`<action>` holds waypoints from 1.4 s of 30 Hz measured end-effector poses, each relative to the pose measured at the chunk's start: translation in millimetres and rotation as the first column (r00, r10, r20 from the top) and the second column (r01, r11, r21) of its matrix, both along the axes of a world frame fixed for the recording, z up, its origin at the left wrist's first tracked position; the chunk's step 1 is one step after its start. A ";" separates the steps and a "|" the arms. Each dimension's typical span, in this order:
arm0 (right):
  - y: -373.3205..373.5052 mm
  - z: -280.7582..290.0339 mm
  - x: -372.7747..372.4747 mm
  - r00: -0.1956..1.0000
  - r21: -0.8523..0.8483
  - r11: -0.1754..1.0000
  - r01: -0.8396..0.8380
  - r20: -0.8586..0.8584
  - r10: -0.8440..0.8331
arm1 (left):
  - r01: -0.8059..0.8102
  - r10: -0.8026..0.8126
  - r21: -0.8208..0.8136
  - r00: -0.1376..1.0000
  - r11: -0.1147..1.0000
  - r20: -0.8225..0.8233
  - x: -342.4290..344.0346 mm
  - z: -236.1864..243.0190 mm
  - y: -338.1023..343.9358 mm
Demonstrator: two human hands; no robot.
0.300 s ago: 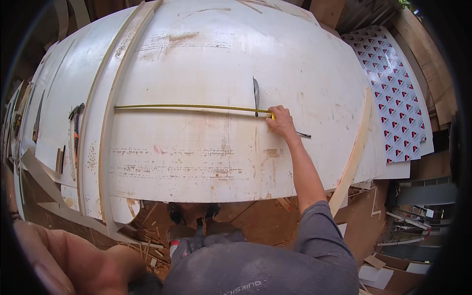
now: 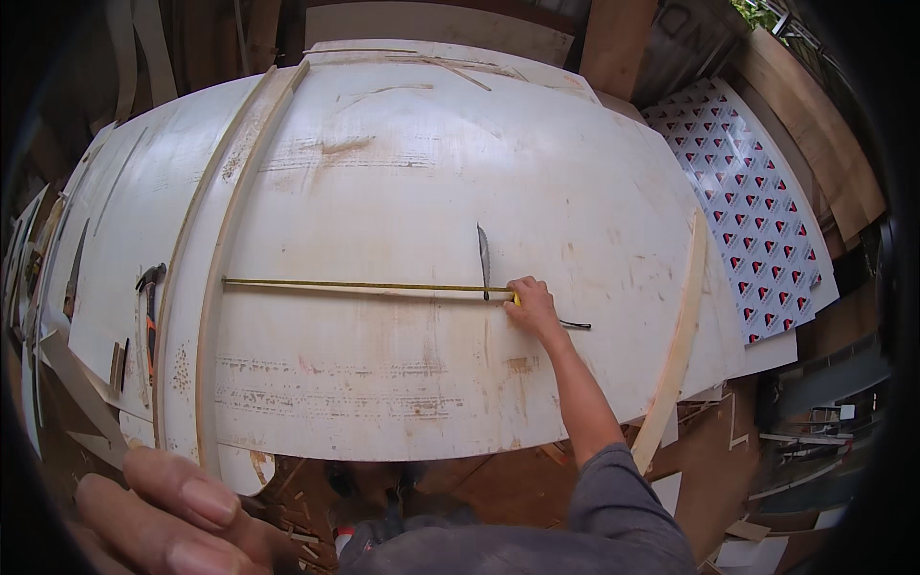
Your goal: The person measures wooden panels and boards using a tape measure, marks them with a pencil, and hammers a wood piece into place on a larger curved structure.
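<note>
A large white plywood sheet point(image 2: 402, 192) lies flat before me. A yellow tape measure blade point(image 2: 364, 285) is stretched across it from a wooden strip point(image 2: 216, 259) at the left to my right hand point(image 2: 533, 307). My right hand presses down on the tape's case end on the sheet. A saw blade point(image 2: 483, 259) lies just above that hand, and a dark pencil-like tool point(image 2: 575, 326) sticks out to its right. My left hand point(image 2: 163, 517) is raised close to the camera at the lower left, fingers curled, holding nothing that I can see.
A hammer point(image 2: 149, 297) with an orange handle lies at the sheet's left edge. A thin wooden strip point(image 2: 676, 345) leans along the right edge. A patterned panel point(image 2: 757, 220) with red and blue shapes lies at the right. Wood scraps litter the floor below.
The view has shifted slightly. My left hand has come up closer to the camera. My right hand stays on the tape measure.
</note>
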State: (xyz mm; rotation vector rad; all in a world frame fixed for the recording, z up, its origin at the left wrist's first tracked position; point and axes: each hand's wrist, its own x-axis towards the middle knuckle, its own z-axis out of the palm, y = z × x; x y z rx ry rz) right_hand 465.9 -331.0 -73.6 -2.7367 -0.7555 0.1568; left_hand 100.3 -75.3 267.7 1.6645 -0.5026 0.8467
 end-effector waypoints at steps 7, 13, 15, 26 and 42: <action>-4.1 0.6 -4.3 1.000 0.021 1.000 0.009 0.012 -0.009 | -0.532 0.546 0.124 0.822 0.837 -0.162 27.7 -96.7 36.8; 8.6 3.8 -4.9 0.999 0.069 0.997 -0.025 0.039 0.022 | -0.408 0.941 0.875 -0.097 0.260 -0.325 -72.1 -309.8 155.5; 3.1 -0.6 -3.9 0.998 0.073 0.997 -0.029 0.050 0.026 | -0.320 0.936 0.929 -0.228 0.187 -0.267 -89.5 -331.0 159.4; -2.3 -2.2 -2.8 0.997 0.080 0.996 -0.039 0.075 0.033 | -0.399 0.902 0.885 -0.245 0.239 -0.354 -117.2 -343.6 203.2; 1.2 -0.1 -0.7 1.000 0.008 1.000 -0.022 0.001 0.022 | -0.391 0.915 0.882 -0.188 0.265 -0.358 -119.0 -346.0 209.3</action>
